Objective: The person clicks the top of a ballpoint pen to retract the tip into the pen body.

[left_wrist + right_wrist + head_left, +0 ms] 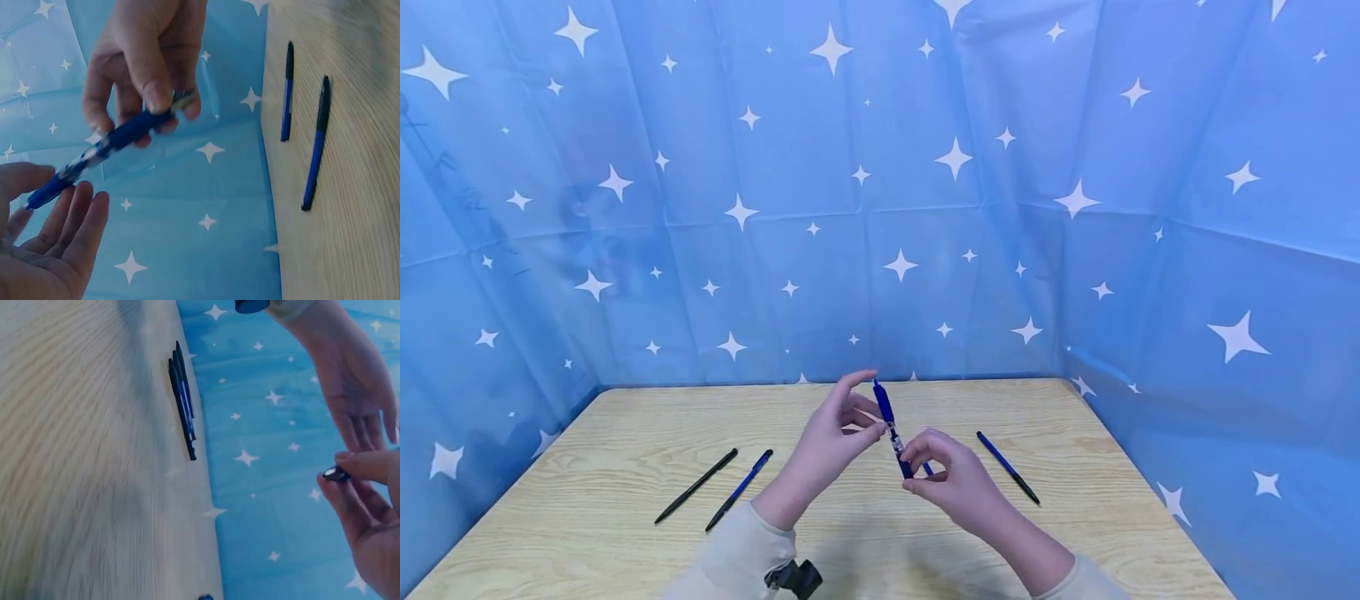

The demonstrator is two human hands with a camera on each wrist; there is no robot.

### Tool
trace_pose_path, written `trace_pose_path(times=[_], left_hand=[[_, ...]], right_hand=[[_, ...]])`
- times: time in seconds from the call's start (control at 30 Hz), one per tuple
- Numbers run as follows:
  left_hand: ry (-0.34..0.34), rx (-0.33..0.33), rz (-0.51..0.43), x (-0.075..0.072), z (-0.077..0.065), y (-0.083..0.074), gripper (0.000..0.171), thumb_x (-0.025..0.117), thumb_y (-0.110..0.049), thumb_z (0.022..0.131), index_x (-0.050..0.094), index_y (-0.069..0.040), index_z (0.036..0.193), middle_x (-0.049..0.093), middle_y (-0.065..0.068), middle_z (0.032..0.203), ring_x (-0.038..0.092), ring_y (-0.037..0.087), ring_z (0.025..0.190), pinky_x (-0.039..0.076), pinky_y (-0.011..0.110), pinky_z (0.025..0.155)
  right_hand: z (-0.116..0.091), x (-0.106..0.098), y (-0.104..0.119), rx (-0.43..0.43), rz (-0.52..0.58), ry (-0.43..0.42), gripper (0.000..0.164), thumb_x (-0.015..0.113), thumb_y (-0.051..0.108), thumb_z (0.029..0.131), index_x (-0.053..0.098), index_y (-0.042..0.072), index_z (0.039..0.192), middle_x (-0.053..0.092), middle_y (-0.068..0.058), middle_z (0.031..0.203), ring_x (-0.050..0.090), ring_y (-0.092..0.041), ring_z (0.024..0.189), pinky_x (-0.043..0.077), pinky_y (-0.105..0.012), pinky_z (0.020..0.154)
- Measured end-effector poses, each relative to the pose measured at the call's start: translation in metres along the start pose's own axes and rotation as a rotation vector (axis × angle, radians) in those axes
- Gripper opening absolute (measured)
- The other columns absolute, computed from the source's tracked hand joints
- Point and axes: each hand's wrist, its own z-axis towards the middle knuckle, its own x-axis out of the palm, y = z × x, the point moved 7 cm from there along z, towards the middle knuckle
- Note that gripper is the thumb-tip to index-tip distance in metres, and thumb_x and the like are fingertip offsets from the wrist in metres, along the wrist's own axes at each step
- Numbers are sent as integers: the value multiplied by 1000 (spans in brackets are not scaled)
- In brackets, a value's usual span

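Observation:
A blue click pen [884,403] with a clear middle section is held up at a tilt above the table, between both hands. My left hand [829,437] has it by the upper part: the index fingertip is at the button end and the thumb is against the barrel. Lower down, my right hand [958,487] pinches the barrel between thumb and fingers. The left wrist view shows the pen [119,139] lengthwise, slightly blurred. In the right wrist view only the dark tip [336,474] shows past the right fingers.
On the wooden table [587,500] lie a black pen [696,487] and a blue-black pen [739,490] at left, and another blue-black pen [1008,468] at right. A blue pen [928,468] is partly hidden behind my right hand. A starry blue curtain [820,250] surrounds the table.

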Motion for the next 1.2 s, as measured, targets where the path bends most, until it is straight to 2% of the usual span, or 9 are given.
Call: trace_pose_path(times=[0.17,0.33,0.57,0.73,0.83,1.0,1.2], left_hand=[[15,-39,59,-10,-7,11,61,69,-10,91,40,-20,144,66,5,99,65,18,86,54,35,76],[46,-80,116,-17,-14,24,55,68,-10,92,45,-18,141,65,1,95,64,18,85,53,35,76],[114,-96,164,-23,-24,37,52,67,-10,92,47,-15,140,64,1,95,63,18,84,52,35,75],[147,-103,226,-24,-31,41,49,67,-12,92,49,-17,137,64,-3,94,64,15,84,52,33,73],[172,-111,255,-24,-35,44,48,67,-14,92,50,-19,136,65,-4,95,64,13,85,52,33,72],[235,-124,251,-23,-41,48,45,67,-15,93,50,-15,135,64,-2,96,63,15,84,52,31,70],[291,-117,257,-22,-48,52,42,67,-14,93,52,-13,133,64,-1,96,62,15,81,52,29,68]], right_hand=[[-3,-9,-9,31,-39,51,27,73,5,87,64,12,111,61,-4,108,58,-25,100,54,-31,74],[-5,-21,-20,52,-96,49,29,72,6,88,64,12,115,61,-4,112,59,-26,101,54,-30,75],[-6,-33,-41,60,-35,77,41,64,-7,89,59,6,127,57,-17,120,59,-32,101,55,-31,77],[-7,-43,-57,61,20,96,43,60,-9,91,53,-1,132,54,-26,123,60,-39,102,56,-33,76],[-7,-49,-68,92,70,93,44,58,-8,91,50,-5,134,53,-30,123,61,-39,100,56,-34,77],[-6,-58,-87,171,105,88,48,58,-8,87,50,-8,134,53,-30,124,63,-33,96,56,-35,77],[-3,-66,-101,198,47,153,50,63,-5,82,52,-12,130,57,-21,109,66,-29,86,56,-33,70]])
